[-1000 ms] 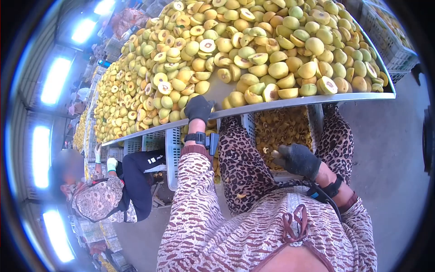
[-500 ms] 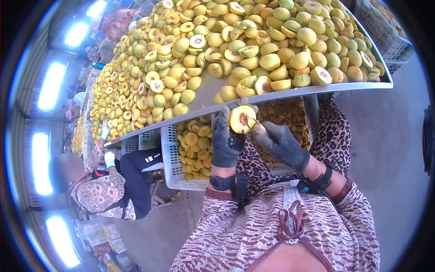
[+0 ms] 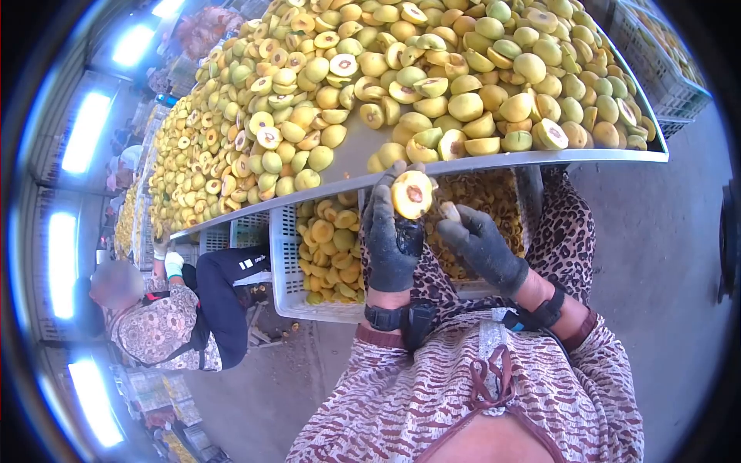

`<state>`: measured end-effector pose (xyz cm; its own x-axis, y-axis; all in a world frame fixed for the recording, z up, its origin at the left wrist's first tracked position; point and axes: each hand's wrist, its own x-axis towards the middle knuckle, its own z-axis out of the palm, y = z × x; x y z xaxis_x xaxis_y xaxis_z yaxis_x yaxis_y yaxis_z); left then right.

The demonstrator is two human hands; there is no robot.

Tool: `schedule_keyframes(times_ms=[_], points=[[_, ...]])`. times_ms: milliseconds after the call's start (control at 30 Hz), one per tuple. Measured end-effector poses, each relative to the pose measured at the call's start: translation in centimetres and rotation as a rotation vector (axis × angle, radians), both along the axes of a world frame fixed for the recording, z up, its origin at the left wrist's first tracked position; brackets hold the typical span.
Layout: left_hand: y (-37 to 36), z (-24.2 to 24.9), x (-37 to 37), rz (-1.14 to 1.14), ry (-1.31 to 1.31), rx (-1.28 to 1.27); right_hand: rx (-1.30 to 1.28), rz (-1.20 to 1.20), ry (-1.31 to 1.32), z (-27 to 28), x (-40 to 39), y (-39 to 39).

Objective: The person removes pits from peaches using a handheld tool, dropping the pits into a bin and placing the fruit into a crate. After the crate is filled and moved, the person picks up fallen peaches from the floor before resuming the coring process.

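My left hand (image 3: 390, 243), in a dark grey glove, is closed around a halved yellow peach (image 3: 412, 194). Its cut face is turned up toward me, with a reddish-brown pit hollow in the middle. Just to the right, my gloved right hand (image 3: 486, 248) grips a small pitting tool by its pale handle (image 3: 450, 211). The tool's working end is hard to make out, and a small gap separates the handle from the peach. Both hands are over my lap, at the near edge of a metal-rimmed table (image 3: 494, 160) heaped with peach halves (image 3: 463, 104).
Under the table, a white crate (image 3: 287, 297) holds yellow halves (image 3: 330, 251). Brownish scraps (image 3: 482, 201) fill another container between my knees. Stacked crates (image 3: 664, 62) stand at the far right. A co-worker (image 3: 166, 316) sits at the left along the same table.
My right hand and the tool have drawn slightly away from the peach, which the tool's thin end touched earlier. The co-worker's hands have shifted left.
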<state>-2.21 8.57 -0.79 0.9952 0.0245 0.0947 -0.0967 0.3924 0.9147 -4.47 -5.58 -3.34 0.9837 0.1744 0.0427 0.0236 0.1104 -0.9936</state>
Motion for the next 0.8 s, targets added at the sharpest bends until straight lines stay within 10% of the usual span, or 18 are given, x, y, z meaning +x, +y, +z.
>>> schedule_keyframes(times_ms=[67,100,200,233,333,500,567,800], points=[[-1.3,1.0,-0.2,-0.023,0.032,-0.118,0.188,0.051,0.328,3.2,0.6,-0.9],[-1.3,0.8,-0.5,-0.050,0.000,-0.021,0.047,-0.141,-0.119,2.2,1.8,0.2],[-0.6,0.6,-1.0,-0.115,0.107,-0.049,-0.354,-0.187,-0.392,2.1,2.5,-1.2],[-0.5,0.6,-1.2,-0.012,-0.107,0.379,-0.336,-0.219,-0.325,2.4,2.5,-1.0],[-0.8,2.1,-1.7,0.003,-0.119,0.495,-0.251,-0.242,-0.279,3.1,2.0,-2.2],[-1.1,0.2,-0.7,-0.141,0.105,-0.241,-0.064,0.169,0.041,-0.1,0.2,-2.4],[-1.2,0.0,-0.6,-0.007,-0.229,0.445,-0.073,0.117,0.171,0.8,0.7,-3.1],[-1.0,-0.5,-0.9,-0.010,-0.184,0.368,-0.053,0.090,0.174,1.1,0.6,-2.9]])
